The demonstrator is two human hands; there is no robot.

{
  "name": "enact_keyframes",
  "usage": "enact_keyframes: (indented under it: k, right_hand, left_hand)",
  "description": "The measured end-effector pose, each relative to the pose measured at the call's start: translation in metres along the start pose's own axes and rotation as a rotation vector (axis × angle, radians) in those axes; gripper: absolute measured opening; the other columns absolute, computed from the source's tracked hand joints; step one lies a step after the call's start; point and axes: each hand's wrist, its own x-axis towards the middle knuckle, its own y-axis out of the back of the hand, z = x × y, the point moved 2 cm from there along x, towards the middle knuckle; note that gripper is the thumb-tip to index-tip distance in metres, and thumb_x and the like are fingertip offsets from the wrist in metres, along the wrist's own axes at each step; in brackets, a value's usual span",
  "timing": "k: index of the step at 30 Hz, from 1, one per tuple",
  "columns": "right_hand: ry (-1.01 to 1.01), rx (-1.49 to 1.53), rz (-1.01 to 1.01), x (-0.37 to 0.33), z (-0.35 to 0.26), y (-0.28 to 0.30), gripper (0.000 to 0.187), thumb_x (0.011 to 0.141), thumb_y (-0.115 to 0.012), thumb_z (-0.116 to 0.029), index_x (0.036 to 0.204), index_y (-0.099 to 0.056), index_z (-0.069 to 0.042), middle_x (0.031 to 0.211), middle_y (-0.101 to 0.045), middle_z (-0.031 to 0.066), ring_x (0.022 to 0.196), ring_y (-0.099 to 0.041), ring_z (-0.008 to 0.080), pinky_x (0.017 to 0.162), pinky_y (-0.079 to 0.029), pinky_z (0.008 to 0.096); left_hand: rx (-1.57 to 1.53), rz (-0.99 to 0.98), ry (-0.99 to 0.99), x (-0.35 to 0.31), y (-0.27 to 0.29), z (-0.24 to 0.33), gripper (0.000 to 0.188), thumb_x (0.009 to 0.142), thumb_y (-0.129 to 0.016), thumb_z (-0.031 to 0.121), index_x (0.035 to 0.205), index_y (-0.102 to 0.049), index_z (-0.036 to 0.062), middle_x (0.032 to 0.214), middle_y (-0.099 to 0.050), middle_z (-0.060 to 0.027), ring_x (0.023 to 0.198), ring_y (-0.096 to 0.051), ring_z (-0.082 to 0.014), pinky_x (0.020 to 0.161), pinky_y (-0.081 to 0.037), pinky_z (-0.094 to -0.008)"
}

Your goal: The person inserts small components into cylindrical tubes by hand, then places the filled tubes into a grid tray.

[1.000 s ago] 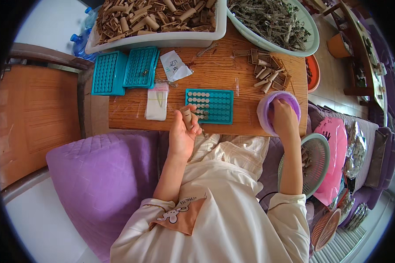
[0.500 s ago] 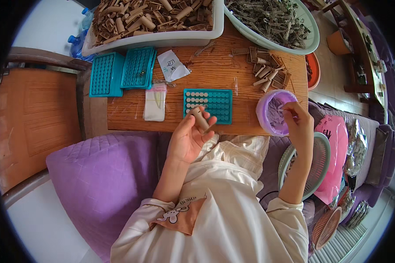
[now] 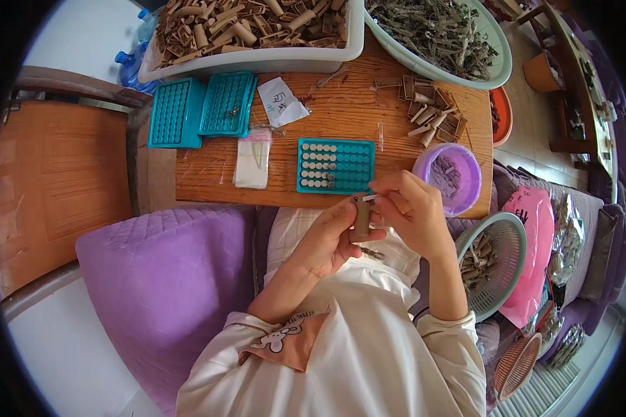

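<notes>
Over my lap, my left hand (image 3: 327,240) is closed round a short brown cardboard-like tube (image 3: 362,224), which stands nearly upright. My right hand (image 3: 419,212) pinches a small white strip (image 3: 369,198) against the tube's upper end; whether the strip is inside the tube, I cannot tell. Just beyond both hands lies a teal tray (image 3: 355,167) with rows of round wells, the left-hand ones filled with pale discs. To the right of it, a purple tub (image 3: 474,177) holds many pale strips. A small dark twig-like bit (image 3: 371,253) lies below the tube, near my lap.
A white bin (image 3: 292,61) of brown pieces and a pale green basin (image 3: 502,59) of dried plants stand at the back. Loose tubes and frames (image 3: 431,115) lie nearer. Teal trays (image 3: 177,111), white packets (image 3: 251,163) and a paper slip (image 3: 282,103) sit left.
My right hand has come from the purple tub leftward to the tube, bringing the white strip. My left hand has drawn the tube nearer my body and turned it more upright.
</notes>
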Motion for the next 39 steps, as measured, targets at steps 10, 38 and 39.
enact_keyframes:
  k: [10,38,39]
  right_hand:
    - [0.051,-0.085,-0.177,0.000,-0.006,0.014,0.016,0.065,-0.056,0.003,0.078,-0.047,-0.002,0.068,-0.051,0.0091,0.060,-0.056,0.0231,0.051,-0.045,0.0291]
    - [0.091,-0.264,-0.344,0.004,-0.012,0.009,0.010,0.066,-0.054,-0.001,0.071,-0.045,-0.002,0.064,-0.050,0.0108,0.059,-0.052,0.0288,0.051,-0.042,0.0347]
    - [0.091,-0.262,-0.345,0.005,-0.011,0.009,0.010,0.066,-0.054,-0.001,0.071,-0.045,-0.002,0.064,-0.050,0.0108,0.059,-0.052,0.0288,0.051,-0.042,0.0347]
  left_hand:
    - [-0.021,-0.086,0.059,-0.001,-0.003,0.002,0.044,0.086,-0.038,0.033,0.116,-0.035,0.0012,0.093,-0.054,-0.0114,0.081,-0.060,-0.0212,0.045,-0.052,-0.0183]
    - [0.139,-0.031,0.105,0.002,-0.001,-0.006,0.033,0.087,-0.037,0.031,0.107,-0.041,0.0056,0.083,-0.055,-0.0062,0.068,-0.061,-0.0158,0.043,-0.050,-0.0177]
    - [0.115,-0.030,0.122,0.003,0.000,-0.006,0.033,0.087,-0.038,0.031,0.107,-0.041,0.0054,0.083,-0.055,-0.0062,0.068,-0.061,-0.0155,0.043,-0.050,-0.0174]
